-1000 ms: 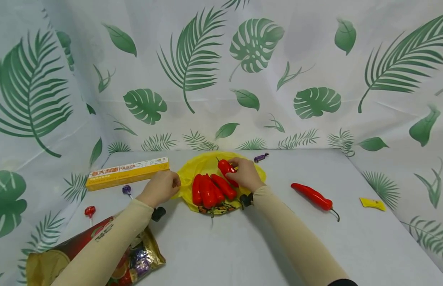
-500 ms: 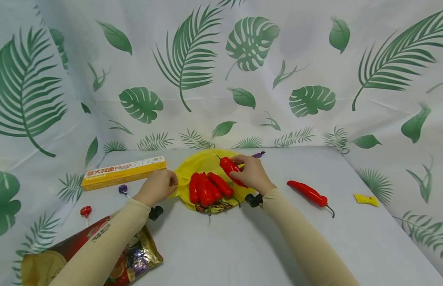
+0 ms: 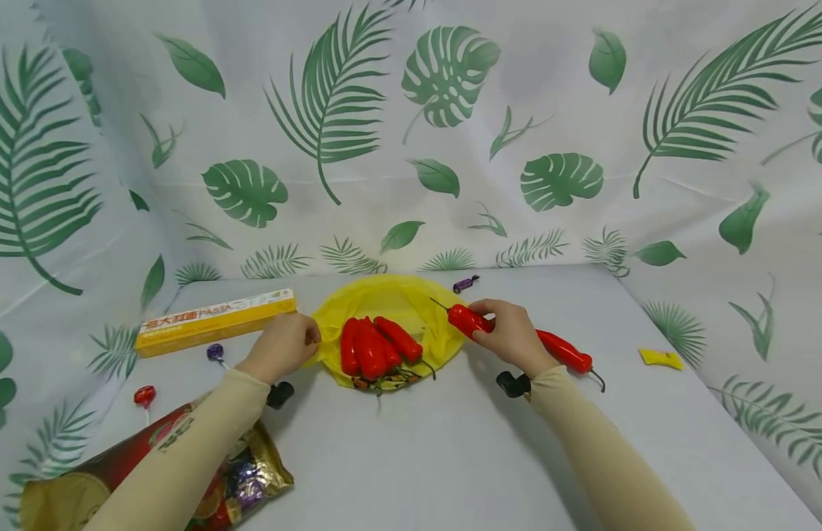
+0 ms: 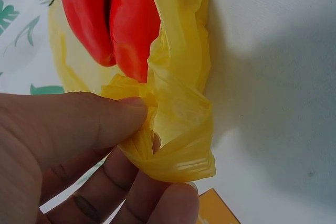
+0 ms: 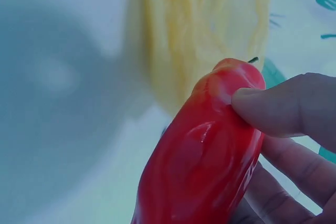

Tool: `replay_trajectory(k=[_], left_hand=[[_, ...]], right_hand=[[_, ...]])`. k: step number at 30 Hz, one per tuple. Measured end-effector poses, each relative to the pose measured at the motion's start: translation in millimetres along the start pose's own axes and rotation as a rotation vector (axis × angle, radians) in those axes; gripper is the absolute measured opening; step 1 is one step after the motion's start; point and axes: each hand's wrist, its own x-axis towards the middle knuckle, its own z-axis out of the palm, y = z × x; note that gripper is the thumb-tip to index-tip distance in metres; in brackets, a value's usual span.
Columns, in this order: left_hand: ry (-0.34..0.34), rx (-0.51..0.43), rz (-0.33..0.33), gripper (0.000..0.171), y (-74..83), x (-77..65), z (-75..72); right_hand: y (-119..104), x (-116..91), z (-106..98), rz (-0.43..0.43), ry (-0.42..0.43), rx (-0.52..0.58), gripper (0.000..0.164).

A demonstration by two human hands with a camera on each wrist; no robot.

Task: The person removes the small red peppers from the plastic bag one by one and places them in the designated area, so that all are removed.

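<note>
My left hand [image 3: 282, 345] pinches the gathered left edge of a yellow plastic bag [image 4: 181, 103] between thumb and fingers. Several red chili peppers [image 3: 371, 350] lie on the spread bag, their green stems toward me. Just right of the bag, my right hand [image 3: 510, 333] grips another red chili pepper [image 5: 202, 145] above the table, its stem pointing left toward the bag. One more red chili pepper [image 3: 566, 352] rests on the table behind the right hand, partly covered by it.
A pasta box [image 3: 214, 323] lies back left, near a purple lollipop [image 3: 215, 352] and a red lollipop [image 3: 145, 397]. A red and gold candy bag [image 3: 251, 479] sits under the left forearm. A purple wrapped candy [image 3: 466, 284] and a yellow packet [image 3: 660, 358] lie behind and right.
My right hand has lifted the chili pepper off the bag and carried it to the right, past the bag's edge. The left hand keeps its hold on the bag.
</note>
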Motion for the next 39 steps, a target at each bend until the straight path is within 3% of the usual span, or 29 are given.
replay_trajectory(k=[18,30,34,39], left_hand=[[-0.023,0.010,-0.001,0.006,0.4,1.1,-0.1],[0.001,0.026,0.017,0.006,-0.6,0.8,1.0],[0.008,0.026,0.013,0.005,-1.0,-0.4,-0.3],[0.003,0.019,0.012,0.004,0.4,-0.8,0.9]], right_hand=[[55,-34,-19,0.071,0.084,-0.238,0.046],[65,-34,-24,0.134,0.108,-0.297,0.048],[64,-32,-23,0.114,0.129,-0.302,0.047],[61,-29,-18,0.031,0.180,-0.278,0.042]])
